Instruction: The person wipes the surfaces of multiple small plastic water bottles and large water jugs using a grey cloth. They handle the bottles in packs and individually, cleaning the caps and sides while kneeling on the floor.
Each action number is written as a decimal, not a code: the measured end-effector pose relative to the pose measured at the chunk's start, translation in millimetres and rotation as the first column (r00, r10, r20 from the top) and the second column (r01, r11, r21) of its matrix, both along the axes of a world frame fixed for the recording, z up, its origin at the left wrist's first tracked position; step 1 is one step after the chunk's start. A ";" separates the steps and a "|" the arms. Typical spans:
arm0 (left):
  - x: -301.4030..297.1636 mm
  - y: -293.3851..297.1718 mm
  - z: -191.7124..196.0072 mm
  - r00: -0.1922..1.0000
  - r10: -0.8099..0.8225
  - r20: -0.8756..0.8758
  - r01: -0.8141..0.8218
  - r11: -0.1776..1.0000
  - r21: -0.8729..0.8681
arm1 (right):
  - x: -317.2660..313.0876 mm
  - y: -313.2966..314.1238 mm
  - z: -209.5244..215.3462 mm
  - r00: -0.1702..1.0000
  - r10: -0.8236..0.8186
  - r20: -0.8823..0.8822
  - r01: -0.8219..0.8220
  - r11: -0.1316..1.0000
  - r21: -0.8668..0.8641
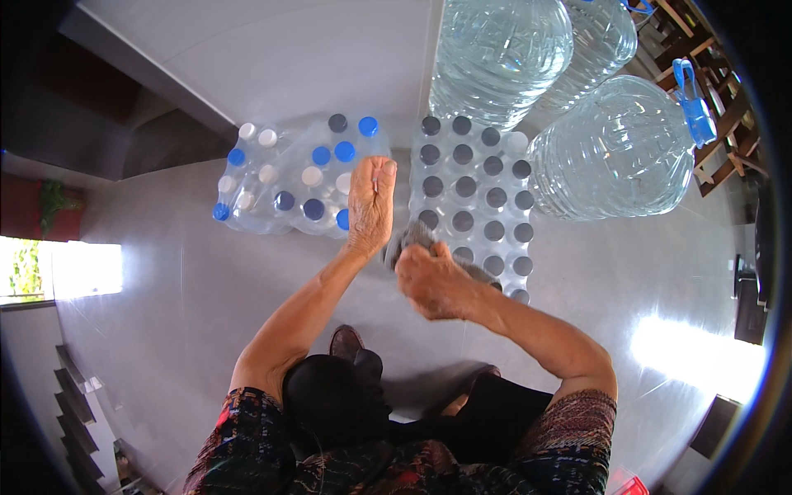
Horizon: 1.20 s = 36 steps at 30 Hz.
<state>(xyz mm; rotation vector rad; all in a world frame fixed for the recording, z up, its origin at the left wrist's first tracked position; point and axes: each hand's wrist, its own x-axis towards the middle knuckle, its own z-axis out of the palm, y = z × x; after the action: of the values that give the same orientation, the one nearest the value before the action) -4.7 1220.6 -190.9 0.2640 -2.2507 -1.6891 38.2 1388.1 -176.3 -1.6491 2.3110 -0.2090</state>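
Note:
My right hand (435, 283) is closed around a crumpled grey cloth (412, 238), at the near left corner of a pack of bottles (464, 186) with dark caps. Part of the cloth also shows behind the wrist, against the pack's near edge. My left hand (372, 200) is closed, thumb uppermost, at the right side of another wrapped pack of bottles (285, 183), which has white, blue and dark caps. Whatever those left fingers hold, if anything, is hidden.
Large clear water jugs stand behind and right of the dark-capped pack; the nearest jug (615, 153) has a blue cap and handle. A white panel (305, 66) rises behind the packs. Both packs rest on the grey floor (190, 305), with my shoes (346, 341) close by.

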 end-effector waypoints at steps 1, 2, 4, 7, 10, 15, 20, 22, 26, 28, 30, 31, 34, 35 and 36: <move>0.8 3.3 -1.5 1.000 -0.011 0.013 0.011 0.999 0.038 | 4.8 7.6 6.5 0.998 0.028 0.047 -0.027 0.999 -0.022; 2.1 10.0 0.3 0.999 -0.035 0.025 0.033 0.996 0.080 | 6.5 14.9 11.1 0.995 0.044 0.093 -0.041 0.998 -0.042; 2.7 17.1 -5.8 0.994 -0.093 0.049 0.085 0.985 0.147 | 4.6 26.5 -1.2 0.998 -0.023 0.052 0.034 0.976 -0.215; 5.4 30.5 -13.8 0.999 -0.013 -0.040 0.017 0.995 0.102 | -3.5 32.9 -6.3 0.993 -0.116 0.021 0.117 0.949 -0.294; 10.5 34.7 -13.9 0.999 -0.038 0.013 0.038 0.999 -0.019 | -40.9 31.5 -8.6 0.932 -0.327 -0.157 0.252 0.895 -0.369; 14.3 44.2 -8.7 0.979 -0.121 -0.161 0.066 0.949 -0.310 | -112.3 48.9 -20.7 0.708 -0.662 -0.246 0.496 0.714 -0.495; 25.4 51.7 -9.6 0.865 -0.488 0.116 0.425 0.592 -0.684 | -160.7 66.3 -24.4 0.272 -0.953 -0.138 0.862 0.304 -0.405; 30.3 61.8 -13.4 0.855 -0.489 0.170 0.450 0.538 -0.713 | -171.2 89.9 -35.6 -0.006 -0.991 0.134 0.989 -0.026 -0.147; 30.4 70.7 -18.3 0.847 -0.488 0.212 0.470 0.500 -0.728 | -151.0 122.3 -69.3 0.057 -0.957 0.284 0.972 -0.012 -0.235; 30.1 70.9 -17.3 0.844 -0.487 0.223 0.475 0.488 -0.732 | -131.2 129.6 -77.1 0.152 -0.951 0.270 0.954 0.070 -0.291; 30.7 66.0 -17.0 0.848 -0.483 0.220 0.464 0.473 -0.749 | -108.4 116.3 -57.4 0.131 -0.963 0.236 0.972 0.078 -0.221; 30.6 64.6 -15.5 0.849 -0.484 0.214 0.456 0.465 -0.758 | -93.7 110.4 -42.2 0.219 -0.966 0.137 0.943 0.173 -0.285; 30.4 64.8 -10.5 0.843 -0.477 0.248 0.473 0.438 -0.765 | -61.4 96.3 -24.5 0.389 -0.916 -0.099 0.821 0.394 -0.414; 30.3 67.9 -10.2 0.838 -0.490 0.240 0.478 0.447 -0.756 | -55.1 98.7 -21.1 0.407 -0.904 -0.131 0.793 0.421 -0.440; 29.8 68.1 -10.5 0.837 -0.495 0.233 0.479 0.455 -0.751 | -51.3 98.1 -18.4 0.430 -0.889 -0.159 0.760 0.451 -0.468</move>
<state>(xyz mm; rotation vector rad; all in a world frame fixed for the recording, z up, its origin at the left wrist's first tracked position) 25.1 1288.6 -201.4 -0.6857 -2.9706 -0.6397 -13.1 1486.2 -194.7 -0.4032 3.4078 -0.5442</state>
